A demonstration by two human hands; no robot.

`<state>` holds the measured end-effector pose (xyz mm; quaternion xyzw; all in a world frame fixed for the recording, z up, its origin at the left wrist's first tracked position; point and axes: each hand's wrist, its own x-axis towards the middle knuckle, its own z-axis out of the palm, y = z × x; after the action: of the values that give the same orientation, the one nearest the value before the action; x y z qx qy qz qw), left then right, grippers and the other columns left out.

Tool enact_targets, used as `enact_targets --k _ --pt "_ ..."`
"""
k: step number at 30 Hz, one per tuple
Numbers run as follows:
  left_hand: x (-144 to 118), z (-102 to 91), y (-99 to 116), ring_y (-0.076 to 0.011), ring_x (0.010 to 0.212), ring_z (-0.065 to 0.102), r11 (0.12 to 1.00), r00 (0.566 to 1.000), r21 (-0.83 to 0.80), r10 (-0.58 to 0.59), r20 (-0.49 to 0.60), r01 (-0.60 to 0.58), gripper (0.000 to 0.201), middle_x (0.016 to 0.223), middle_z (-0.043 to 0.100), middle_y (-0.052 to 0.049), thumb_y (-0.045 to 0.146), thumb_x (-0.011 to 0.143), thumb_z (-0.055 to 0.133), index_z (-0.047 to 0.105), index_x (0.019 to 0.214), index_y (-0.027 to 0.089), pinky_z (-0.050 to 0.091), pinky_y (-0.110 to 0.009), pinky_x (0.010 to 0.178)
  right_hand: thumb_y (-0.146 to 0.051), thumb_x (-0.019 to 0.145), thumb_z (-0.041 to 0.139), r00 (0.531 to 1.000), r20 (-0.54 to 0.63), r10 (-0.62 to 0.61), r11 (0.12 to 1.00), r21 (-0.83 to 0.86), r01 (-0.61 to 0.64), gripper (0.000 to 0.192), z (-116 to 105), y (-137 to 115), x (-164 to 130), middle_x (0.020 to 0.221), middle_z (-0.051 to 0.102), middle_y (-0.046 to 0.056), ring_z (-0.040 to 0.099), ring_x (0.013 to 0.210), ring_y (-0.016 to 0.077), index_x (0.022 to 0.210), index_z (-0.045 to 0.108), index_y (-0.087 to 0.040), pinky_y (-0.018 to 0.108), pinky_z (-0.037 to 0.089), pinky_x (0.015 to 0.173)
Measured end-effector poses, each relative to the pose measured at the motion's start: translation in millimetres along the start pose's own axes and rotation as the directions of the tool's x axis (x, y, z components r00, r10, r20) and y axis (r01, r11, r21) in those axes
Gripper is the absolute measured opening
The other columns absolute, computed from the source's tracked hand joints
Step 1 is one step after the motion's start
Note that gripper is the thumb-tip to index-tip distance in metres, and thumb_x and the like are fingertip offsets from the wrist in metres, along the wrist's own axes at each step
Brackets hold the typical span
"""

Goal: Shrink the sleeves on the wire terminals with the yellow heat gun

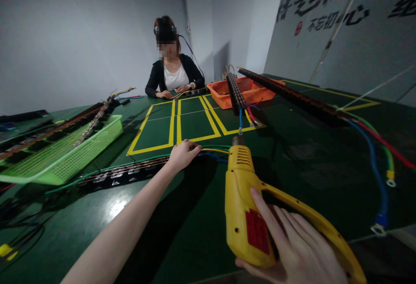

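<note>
My right hand [292, 245] grips a yellow electric screwdriver [243, 201] with a red label, its tip pointing away from me over the green table [308, 162]. My left hand [183, 154] reaches forward and rests, fingers closed, on the right end of a long black terminal strip [123, 173] lying across the table. Yellow, green and blue wires [214, 150] run out from under that hand to the right, just ahead of the tool's tip.
A green basket [74, 150] with more strips stands at left. An orange basket [240, 91] sits at the back right, with strips leaning out of it. Another long strip [292, 95] with ring-ended wires [380, 180] hangs at right. A person sits across the table. Yellow tape marks rectangles [177, 124].
</note>
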<state>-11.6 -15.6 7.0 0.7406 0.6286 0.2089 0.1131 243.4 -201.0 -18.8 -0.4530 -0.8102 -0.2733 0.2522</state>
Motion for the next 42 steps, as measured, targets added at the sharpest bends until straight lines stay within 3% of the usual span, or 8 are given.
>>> enact_targets --k 5,14,17,22,27,31,38,42 --pt "1.8 2.7 -6.1 -0.0139 0.076 0.057 0.995 0.999 -0.091 0.04 -0.006 -0.04 0.031 0.094 0.063 -0.002 0.043 0.083 0.051 0.066 0.098 0.02 0.039 -0.023 0.064 -0.079 0.077 0.036 1.0 -0.014 -0.024 1.0 -0.003 0.024 0.099 1.3 2.5 -0.5 0.103 0.062 0.011 0.056 0.086 0.0156 0.138 0.034 -0.001 0.03 0.039 0.081" --pt "-1.4 12.7 -10.0 -0.0128 0.083 0.058 0.961 0.982 -0.252 0.071 -0.174 -0.114 0.021 0.097 0.064 0.0 0.035 0.08 0.057 0.062 0.092 0.019 0.042 -0.021 0.069 -0.073 0.084 0.026 0.997 0.016 -0.071 0.997 0.01 0.071 0.089 -2.4 -12.5 -0.3 0.108 0.062 0.009 0.056 0.096 0.0166 0.14 0.033 -0.004 0.031 0.038 0.089" --pt "-2.8 11.5 -9.0 -0.0129 0.084 0.058 0.948 0.975 -0.28 0.097 -0.201 -0.152 0.019 0.094 0.063 -0.001 0.034 0.082 0.053 0.063 0.087 0.019 0.044 -0.022 0.074 -0.067 0.088 0.017 0.996 0.007 -0.09 0.996 0.025 0.089 0.083 -4.4 -26.1 7.4 0.11 0.062 0.009 0.057 0.097 0.0173 0.142 0.028 -0.006 0.032 0.038 0.089" --pt "-5.5 4.7 -4.2 -0.0133 0.085 0.058 0.936 0.98 -0.325 0.075 -0.183 -0.133 0.031 0.09 0.063 -0.002 0.036 0.089 0.039 0.063 0.08 0.017 0.044 -0.023 0.079 -0.079 0.08 0.008 0.989 0.052 -0.138 0.985 0.111 0.132 0.097 1.2 -46.0 25.0 0.101 0.064 0.008 0.059 0.091 0.0178 0.143 0.028 -0.007 0.033 0.039 0.087" --pt "-7.3 3.6 -1.9 -0.0126 0.079 0.056 0.938 0.977 -0.323 0.062 -0.205 -0.127 0.04 0.083 0.061 -0.002 0.043 0.091 0.034 0.06 0.075 0.016 0.042 -0.022 0.074 -0.084 0.076 0.016 0.995 0.051 -0.086 0.983 0.168 0.077 0.102 5.1 -52.0 35.9 0.091 0.064 0.006 0.058 0.078 0.016 0.143 0.026 -0.008 0.031 0.04 0.076" --pt "-7.4 5.3 -3.2 -0.0122 0.077 0.055 0.939 0.972 -0.314 0.067 -0.225 -0.137 0.043 0.082 0.059 -0.002 0.043 0.092 0.032 0.059 0.073 0.016 0.042 -0.023 0.071 -0.085 0.074 0.012 0.996 0.047 -0.07 0.982 0.179 0.06 0.103 5.0 -51.9 36.8 0.09 0.063 0.005 0.058 0.079 0.0156 0.144 0.024 -0.01 0.031 0.039 0.077" --pt "-4.2 1.8 -12.4 -0.0147 0.09 0.057 0.93 0.97 -0.292 0.184 -0.159 -0.225 0.026 0.092 0.061 -0.004 0.025 0.079 0.041 0.064 0.084 0.015 0.043 -0.025 0.085 -0.087 0.071 0.024 0.996 0.066 -0.06 0.983 0.175 0.048 0.105 5.9 -41.2 29.7 0.093 0.063 0.006 0.058 0.081 0.0157 0.143 0.027 -0.01 0.031 0.04 0.079" --pt "-2.0 -1.6 -18.0 -0.0145 0.086 0.057 0.917 0.973 -0.329 0.204 -0.105 -0.227 0.026 0.095 0.062 -0.004 0.029 0.078 0.045 0.065 0.088 0.015 0.045 -0.025 0.081 -0.088 0.068 0.032 0.997 0.069 -0.04 0.989 0.145 0.029 0.108 4.3 -24.8 25.7 0.093 0.064 0.005 0.058 0.082 0.015 0.141 0.03 -0.009 0.029 0.041 0.079"
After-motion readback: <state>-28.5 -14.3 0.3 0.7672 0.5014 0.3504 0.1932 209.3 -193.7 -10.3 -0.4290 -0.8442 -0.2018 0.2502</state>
